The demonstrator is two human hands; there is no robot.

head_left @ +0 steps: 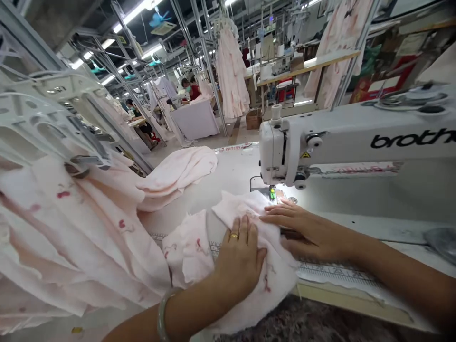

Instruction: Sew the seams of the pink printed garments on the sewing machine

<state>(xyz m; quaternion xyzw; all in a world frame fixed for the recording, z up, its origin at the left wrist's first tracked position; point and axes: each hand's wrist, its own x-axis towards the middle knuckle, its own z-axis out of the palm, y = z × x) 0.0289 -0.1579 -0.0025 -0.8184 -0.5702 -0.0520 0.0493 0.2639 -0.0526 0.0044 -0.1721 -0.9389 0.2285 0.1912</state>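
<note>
A piece of pale pink printed fabric (245, 209) lies on the sewing table (235, 171) in front of the white sewing machine (320, 142). My left hand (238, 256), with a gold ring and a bracelet, lies flat on the fabric, fingers stretched out. My right hand (306, 228) rests on the fabric's right edge, fingers extended toward the needle area (272, 192). Both hands press the cloth down close to the presser foot.
A stack of pink garments (71, 237) hangs at the left. Another folded pink piece (178, 173) lies further back on the table. A measuring tape strip (335, 273) runs along the table's front edge. People work at far tables (188, 90) among hanging garments.
</note>
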